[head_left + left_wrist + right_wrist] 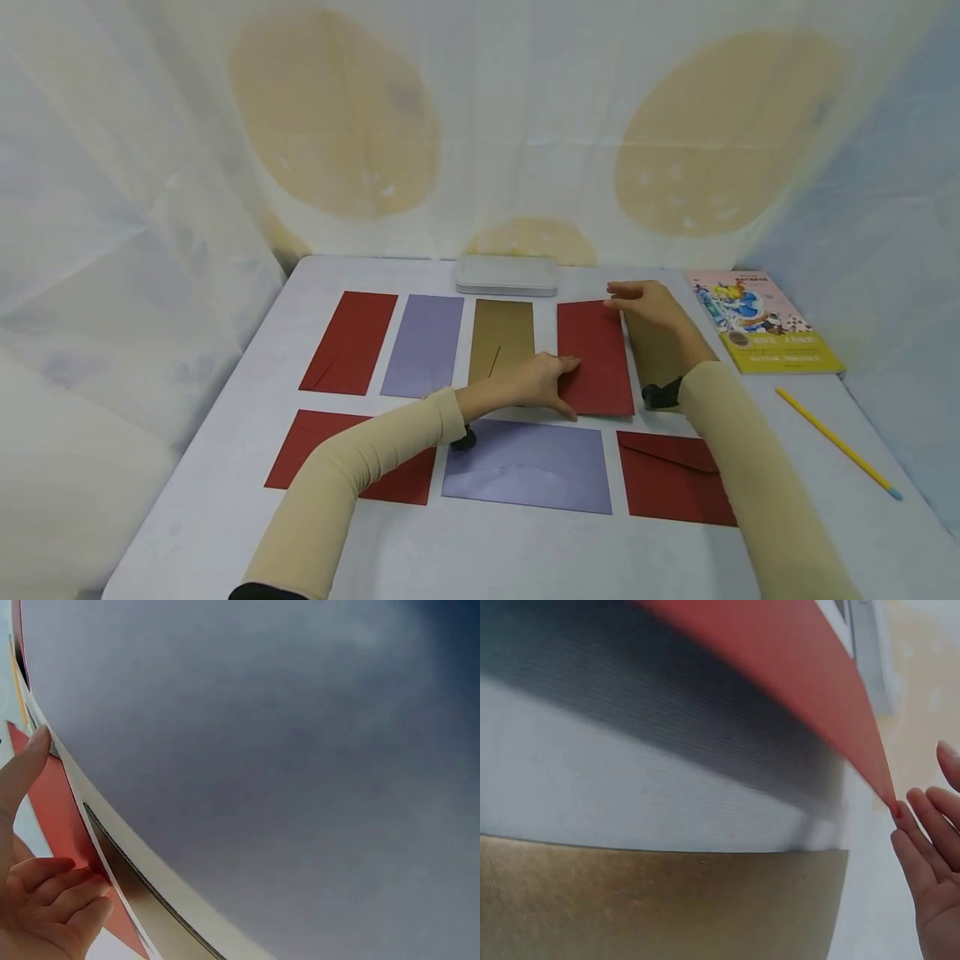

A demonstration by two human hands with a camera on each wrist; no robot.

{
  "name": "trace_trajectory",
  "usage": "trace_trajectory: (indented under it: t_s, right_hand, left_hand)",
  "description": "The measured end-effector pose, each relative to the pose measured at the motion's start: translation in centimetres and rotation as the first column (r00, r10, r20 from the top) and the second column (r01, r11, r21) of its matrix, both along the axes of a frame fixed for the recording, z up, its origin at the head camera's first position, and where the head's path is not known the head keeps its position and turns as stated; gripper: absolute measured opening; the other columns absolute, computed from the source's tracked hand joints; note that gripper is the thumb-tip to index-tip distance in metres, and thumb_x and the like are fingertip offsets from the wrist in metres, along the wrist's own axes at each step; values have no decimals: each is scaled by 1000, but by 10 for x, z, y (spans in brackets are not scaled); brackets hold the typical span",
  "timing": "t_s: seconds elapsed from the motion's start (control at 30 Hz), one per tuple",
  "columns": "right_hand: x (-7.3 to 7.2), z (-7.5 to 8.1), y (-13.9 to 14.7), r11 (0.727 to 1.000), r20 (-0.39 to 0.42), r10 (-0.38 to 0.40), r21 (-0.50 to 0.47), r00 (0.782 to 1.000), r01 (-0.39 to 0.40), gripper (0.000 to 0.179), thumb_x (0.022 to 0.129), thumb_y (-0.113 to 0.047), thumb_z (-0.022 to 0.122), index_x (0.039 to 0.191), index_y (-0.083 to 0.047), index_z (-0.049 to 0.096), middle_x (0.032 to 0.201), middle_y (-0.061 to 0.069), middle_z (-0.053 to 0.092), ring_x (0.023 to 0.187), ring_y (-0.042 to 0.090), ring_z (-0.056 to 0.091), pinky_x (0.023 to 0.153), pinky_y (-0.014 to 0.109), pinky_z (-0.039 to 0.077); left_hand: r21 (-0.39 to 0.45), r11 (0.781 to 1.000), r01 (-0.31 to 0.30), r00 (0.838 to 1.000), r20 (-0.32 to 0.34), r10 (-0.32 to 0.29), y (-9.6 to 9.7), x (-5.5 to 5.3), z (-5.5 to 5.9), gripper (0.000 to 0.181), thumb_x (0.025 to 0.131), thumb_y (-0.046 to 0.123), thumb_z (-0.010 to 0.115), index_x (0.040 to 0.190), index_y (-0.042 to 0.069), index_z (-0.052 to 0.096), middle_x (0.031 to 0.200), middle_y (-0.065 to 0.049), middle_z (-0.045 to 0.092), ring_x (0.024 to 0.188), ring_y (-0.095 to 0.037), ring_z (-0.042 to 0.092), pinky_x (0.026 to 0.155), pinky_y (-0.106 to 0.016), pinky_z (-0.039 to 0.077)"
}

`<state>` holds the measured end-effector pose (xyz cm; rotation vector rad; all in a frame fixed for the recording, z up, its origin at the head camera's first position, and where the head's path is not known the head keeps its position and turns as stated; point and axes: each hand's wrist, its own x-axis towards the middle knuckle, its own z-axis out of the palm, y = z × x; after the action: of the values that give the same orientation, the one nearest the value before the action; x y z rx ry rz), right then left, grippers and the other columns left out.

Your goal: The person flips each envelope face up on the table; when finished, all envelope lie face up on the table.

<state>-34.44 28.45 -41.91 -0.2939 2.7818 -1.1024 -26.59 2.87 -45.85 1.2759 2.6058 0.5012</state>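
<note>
In the head view a red envelope (596, 358) stands slightly off the table between both hands. My left hand (536, 382) touches its left edge with fingers and thumb spread apart. My right hand (651, 304) reaches to its top right corner; in the right wrist view the fingertips (901, 810) meet that corner, the thumb apart. A gold envelope (651, 346) lies under the right forearm, partly hidden. Left of the red one lies another gold envelope (501, 329), its lower part behind the left hand. A lilac envelope (532, 467) lies below the left wrist.
Further left are a lilac envelope (423, 343) and red envelopes (352, 342). One more red envelope (671, 479) lies front right, partly under the sleeve. A white case (506, 275) sits at the back. A book (761, 321) and yellow pencil (836, 442) lie right.
</note>
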Motion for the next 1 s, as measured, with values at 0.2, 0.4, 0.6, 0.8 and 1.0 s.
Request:
trace_trajectory:
  t_s: [0.2,0.4,0.6,0.8,1.0]
  right_hand:
    - [7,8,6,991,23,0,-133,1000,3,55,96,-30,61,143,-5,46,139,19,51,130,34,44,104,51,35]
    - [23,32,2,974,45,30,-227,999,-19,53,96,-22,61,144,-4,45,140,21,49,130,35,44,106,51,32]
    - [36,53,-4,965,39,38,-262,999,-27,53,95,-18,63,143,-4,46,140,20,49,129,33,46,104,51,35]
    - [24,46,-3,972,-13,42,-229,999,-44,57,93,-24,66,144,-10,46,141,16,50,130,33,45,103,49,37]
    - [11,37,-6,980,-82,38,-190,996,-53,58,91,-29,69,143,-12,49,141,11,51,130,29,46,103,44,38]
  left_hand:
    - [28,999,44,999,1,-44,-3,0,-1,89,74,42,82,142,-2,44,142,-15,47,128,-17,47,98,-16,37]
    - [59,993,103,995,-14,-103,-9,-1,-1,86,76,38,81,142,-3,43,140,-13,49,123,-11,51,91,-11,39]
    - [133,979,153,988,17,-156,-14,2,2,82,78,27,81,142,-5,41,138,-14,52,118,-11,55,86,-10,41]
    - [213,968,129,985,88,-151,-16,4,3,82,79,17,79,145,-5,35,140,-14,48,125,-12,49,93,-15,41]
    - [292,954,73,978,169,-126,-15,3,3,83,79,8,78,147,-4,31,136,-11,55,123,-17,53,95,-15,39]
